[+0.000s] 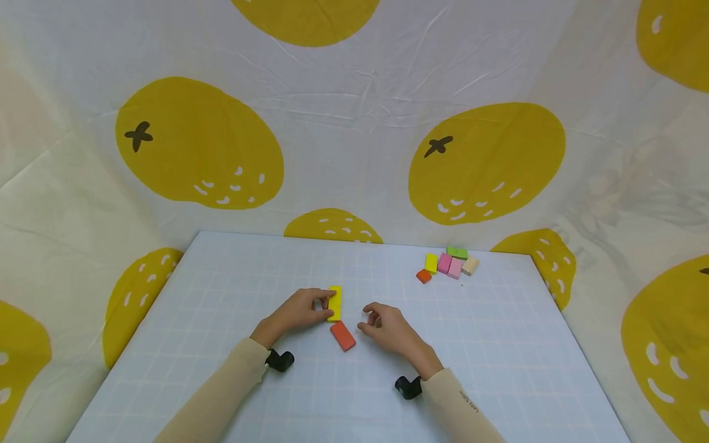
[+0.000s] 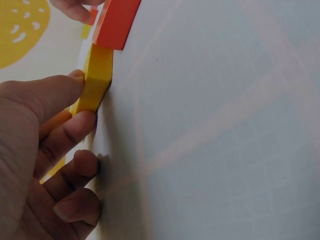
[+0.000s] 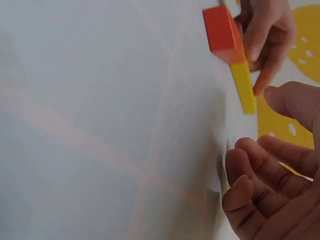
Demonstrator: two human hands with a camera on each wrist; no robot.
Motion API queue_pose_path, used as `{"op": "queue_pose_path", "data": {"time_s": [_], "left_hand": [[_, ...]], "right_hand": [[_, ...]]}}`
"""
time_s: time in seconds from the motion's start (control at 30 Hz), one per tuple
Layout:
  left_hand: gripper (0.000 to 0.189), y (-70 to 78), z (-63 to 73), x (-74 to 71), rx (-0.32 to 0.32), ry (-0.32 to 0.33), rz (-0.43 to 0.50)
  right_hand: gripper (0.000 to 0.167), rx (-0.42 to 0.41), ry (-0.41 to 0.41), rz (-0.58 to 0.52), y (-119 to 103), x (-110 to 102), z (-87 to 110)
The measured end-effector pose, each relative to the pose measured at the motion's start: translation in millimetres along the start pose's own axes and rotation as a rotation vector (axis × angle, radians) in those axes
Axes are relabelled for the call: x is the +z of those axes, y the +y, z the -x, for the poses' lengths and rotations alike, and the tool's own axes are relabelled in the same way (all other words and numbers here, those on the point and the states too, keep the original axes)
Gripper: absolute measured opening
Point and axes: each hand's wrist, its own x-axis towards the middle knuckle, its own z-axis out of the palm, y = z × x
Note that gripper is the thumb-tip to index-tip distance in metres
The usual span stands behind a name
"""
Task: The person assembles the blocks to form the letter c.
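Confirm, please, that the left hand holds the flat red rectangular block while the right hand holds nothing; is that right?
Not quite: the left hand holds the long yellow rectangular block, not the red block, as the head view shows; the right hand holds nothing.

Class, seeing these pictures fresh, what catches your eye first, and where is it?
The big yellow fruit shapes on the cloth behind the table probably come first. Then, mid-table, the left hand pinches a yellow block, with a red block at its near end. A small cluster of colourful blocks lies toward the table's far right corner.
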Motion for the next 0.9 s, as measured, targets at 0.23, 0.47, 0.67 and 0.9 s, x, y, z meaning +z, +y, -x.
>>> {"op": "queue_pose_path", "data": {"time_s": [0.23, 0.47, 0.67, 0.9], "left_hand": [[0.053, -1.0, -0.3, 0.3, 0.006, -0.007, -0.003], [0.053, -1.4, -0.6, 0.2, 0.008, -0.008, -0.013], [0.052, 0.2, 0.5, -1.3, 0.018, -0.009, -0.007], [0.052, 0.6, 0.8, -1.8, 0.025, -0.012, 0.002]], "right_hand": [[0.037, 0.122, 0.146, 0.025, 25, -33, -12.5], [0.043, 0.177, 0.208, 0.071, 46, -71, -29.2], [0.048, 0.195, 0.265, 0.114, 61, -100, -42.3], [0.052, 0.22, 0.305, 0.147, 76, -122, -53.4]]}}
